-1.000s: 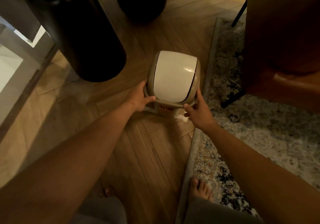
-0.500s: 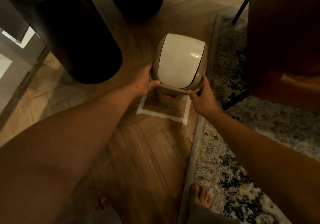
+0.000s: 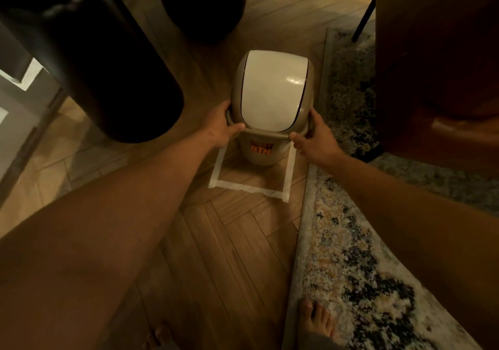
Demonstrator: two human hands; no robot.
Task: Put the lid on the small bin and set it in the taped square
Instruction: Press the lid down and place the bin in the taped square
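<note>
The small beige bin (image 3: 260, 155) has an orange label on its front and stands inside the white taped square (image 3: 245, 186) on the wooden floor. Its beige lid with a white swing flap (image 3: 272, 90) sits on top. My left hand (image 3: 221, 128) grips the lid's left rim, thumb on the front edge. My right hand (image 3: 316, 139) grips the right rim the same way. The far side of the taped square is hidden behind the bin.
A large dark cylinder (image 3: 102, 60) leans in at the left and a second dark round object (image 3: 199, 1) stands behind. A patterned rug (image 3: 351, 255) borders the square on the right, with a brown chair (image 3: 437, 66) on it. My bare feet (image 3: 318, 320) show at the bottom.
The bin with both hands on it has moved away from me and down into the taped square, whose near side and two flanks now show in front of it.
</note>
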